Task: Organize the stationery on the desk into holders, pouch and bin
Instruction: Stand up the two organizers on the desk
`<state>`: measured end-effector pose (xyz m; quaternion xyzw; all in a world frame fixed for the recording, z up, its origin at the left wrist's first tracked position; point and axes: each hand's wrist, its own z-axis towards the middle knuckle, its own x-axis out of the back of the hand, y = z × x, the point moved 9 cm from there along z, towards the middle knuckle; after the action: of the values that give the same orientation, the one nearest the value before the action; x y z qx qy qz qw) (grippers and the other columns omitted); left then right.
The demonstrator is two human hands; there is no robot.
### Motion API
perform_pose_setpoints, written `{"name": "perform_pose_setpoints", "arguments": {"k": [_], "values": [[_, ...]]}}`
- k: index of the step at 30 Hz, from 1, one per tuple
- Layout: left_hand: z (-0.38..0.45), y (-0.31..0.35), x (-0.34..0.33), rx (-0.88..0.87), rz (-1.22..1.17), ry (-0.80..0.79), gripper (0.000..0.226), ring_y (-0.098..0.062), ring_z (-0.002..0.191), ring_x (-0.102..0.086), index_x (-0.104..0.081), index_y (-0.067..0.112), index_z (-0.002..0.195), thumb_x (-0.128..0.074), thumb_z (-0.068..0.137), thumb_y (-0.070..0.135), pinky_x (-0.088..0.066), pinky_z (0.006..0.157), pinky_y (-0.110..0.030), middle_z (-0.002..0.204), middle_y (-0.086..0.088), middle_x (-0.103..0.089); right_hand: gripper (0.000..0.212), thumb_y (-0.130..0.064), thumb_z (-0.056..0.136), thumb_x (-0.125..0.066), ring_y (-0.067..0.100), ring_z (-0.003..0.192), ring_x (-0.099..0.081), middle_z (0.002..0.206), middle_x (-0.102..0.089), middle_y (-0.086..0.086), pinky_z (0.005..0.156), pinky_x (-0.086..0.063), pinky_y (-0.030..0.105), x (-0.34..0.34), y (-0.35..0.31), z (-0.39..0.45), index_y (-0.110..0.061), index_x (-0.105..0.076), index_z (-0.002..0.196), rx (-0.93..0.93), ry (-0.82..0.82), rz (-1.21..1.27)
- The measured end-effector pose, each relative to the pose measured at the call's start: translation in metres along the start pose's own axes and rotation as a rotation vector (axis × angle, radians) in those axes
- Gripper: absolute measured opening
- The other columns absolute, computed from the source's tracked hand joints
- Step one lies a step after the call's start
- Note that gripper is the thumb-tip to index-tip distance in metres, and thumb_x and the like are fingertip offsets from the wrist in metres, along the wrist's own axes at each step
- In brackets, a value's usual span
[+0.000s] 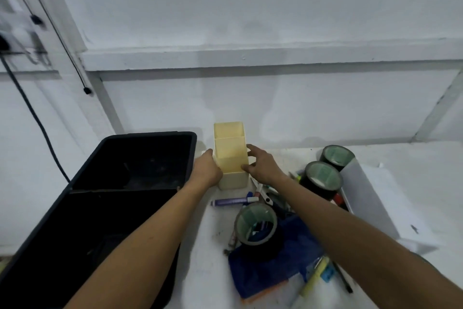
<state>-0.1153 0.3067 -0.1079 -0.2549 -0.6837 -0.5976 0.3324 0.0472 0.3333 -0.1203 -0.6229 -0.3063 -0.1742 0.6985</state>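
A cream plastic holder (230,148) with three stepped compartments stands upright near the wall on the white desk (413,166). My left hand (206,167) presses its left side and my right hand (260,164) grips its right side. Its compartments look empty. In front of it lie a purple marker (229,201) and several pens (265,192). A blue pouch (273,256) lies nearer to me, with a black tape roll (255,227) standing on it. Two more tape rolls (323,178) stand to the right.
A big black bin (130,158) with an open top fills the left side, right beside the holder. A white box (370,198) lies tilted at the right. More pens and a highlighter (317,273) lie at the pouch's near right corner. A black cable (37,121) hangs at the left.
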Motion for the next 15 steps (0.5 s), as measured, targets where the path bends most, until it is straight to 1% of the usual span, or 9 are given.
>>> {"name": "perform_pose_setpoints", "arguments": {"k": [2, 3, 4, 6, 8, 9, 11, 13, 15], "values": [[-0.006, 0.007, 0.008, 0.014, 0.055, 0.053, 0.037, -0.024, 0.092, -0.056, -0.050, 0.008, 0.122, -0.054, 0.085, 0.007, -0.045, 0.069, -0.030, 0.114, -0.013, -0.059, 0.062, -0.024, 0.086, -0.066, 0.026, 0.107, -0.059, 0.135, -0.053, 0.012, 0.095, -0.047, 0.036, 0.005, -0.001, -0.004, -0.015, -0.037, 0.141, 0.015, 0.004, -0.067], [-0.009, 0.017, 0.012, -0.008, 0.086, 0.083, 0.037, -0.023, 0.090, -0.057, -0.049, 0.007, 0.122, -0.055, 0.085, 0.010, -0.046, 0.069, -0.031, 0.114, -0.013, -0.059, 0.063, -0.025, 0.086, -0.066, 0.026, 0.110, -0.058, 0.134, -0.053, 0.013, 0.094, -0.046, 0.034, 0.011, -0.001, -0.007, -0.013, -0.037, 0.141, 0.021, 0.013, -0.078], [-0.011, 0.030, 0.015, -0.040, 0.124, 0.103, 0.040, -0.025, 0.093, -0.058, -0.049, 0.007, 0.124, -0.056, 0.085, 0.013, -0.048, 0.071, -0.032, 0.117, -0.014, -0.058, 0.064, -0.026, 0.086, -0.066, 0.025, 0.110, -0.058, 0.134, -0.053, 0.013, 0.092, -0.045, 0.032, 0.020, -0.003, -0.010, -0.012, -0.037, 0.142, 0.033, 0.031, -0.078], [-0.014, 0.062, 0.015, -0.115, 0.181, 0.107, 0.051, -0.029, 0.109, -0.056, -0.046, 0.008, 0.134, -0.059, 0.086, 0.020, -0.047, 0.084, -0.034, 0.127, -0.015, -0.055, 0.063, -0.026, 0.085, -0.067, 0.023, 0.104, -0.059, 0.131, -0.055, 0.013, 0.087, -0.045, 0.027, 0.046, -0.007, -0.020, -0.012, -0.039, 0.141, 0.077, 0.074, -0.060], [-0.018, 0.101, 0.007, -0.192, 0.159, 0.063, 0.060, -0.027, 0.126, -0.048, -0.042, 0.012, 0.141, -0.062, 0.086, 0.026, -0.041, 0.100, -0.034, 0.138, -0.012, -0.050, 0.062, -0.027, 0.084, -0.069, 0.018, 0.097, -0.057, 0.128, -0.057, 0.011, 0.084, -0.046, 0.024, 0.081, -0.006, -0.032, -0.013, -0.042, 0.139, 0.112, 0.120, -0.051], [-0.021, 0.123, 0.001, -0.238, 0.129, 0.037, 0.061, -0.025, 0.129, -0.046, -0.042, 0.014, 0.142, -0.063, 0.086, 0.029, -0.038, 0.104, -0.034, 0.141, -0.010, -0.049, 0.062, -0.028, 0.083, -0.070, 0.016, 0.095, -0.055, 0.127, -0.057, 0.010, 0.083, -0.046, 0.024, 0.101, -0.003, -0.039, -0.015, -0.044, 0.138, 0.115, 0.147, -0.046], [-0.029, 0.162, -0.017, -0.321, 0.066, -0.026, 0.059, -0.022, 0.125, -0.050, -0.047, 0.018, 0.139, -0.067, 0.085, 0.032, -0.041, 0.102, -0.033, 0.138, -0.006, -0.052, 0.062, -0.028, 0.081, -0.072, 0.014, 0.096, -0.054, 0.125, -0.058, 0.006, 0.082, -0.046, 0.024, 0.145, 0.006, -0.057, -0.017, -0.047, 0.136, 0.102, 0.207, -0.021], [-0.040, 0.198, -0.041, -0.416, 0.033, -0.117, 0.059, -0.018, 0.114, -0.056, -0.051, 0.023, 0.136, -0.071, 0.082, 0.036, -0.045, 0.094, -0.029, 0.131, -0.003, -0.056, 0.061, -0.026, 0.078, -0.074, 0.013, 0.098, -0.055, 0.123, -0.059, 0.005, 0.081, -0.045, 0.021, 0.187, 0.021, -0.081, -0.018, -0.050, 0.134, 0.077, 0.254, 0.000], [-0.056, 0.231, -0.071, -0.545, 0.053, -0.233, 0.060, -0.013, 0.102, -0.056, -0.053, 0.026, 0.133, -0.075, 0.078, 0.036, -0.043, 0.086, -0.023, 0.128, 0.000, -0.058, 0.060, -0.025, 0.076, -0.076, 0.013, 0.103, -0.055, 0.125, -0.059, 0.003, 0.083, -0.044, 0.020, 0.221, 0.041, -0.110, -0.019, -0.052, 0.131, 0.039, 0.259, -0.031]]}}
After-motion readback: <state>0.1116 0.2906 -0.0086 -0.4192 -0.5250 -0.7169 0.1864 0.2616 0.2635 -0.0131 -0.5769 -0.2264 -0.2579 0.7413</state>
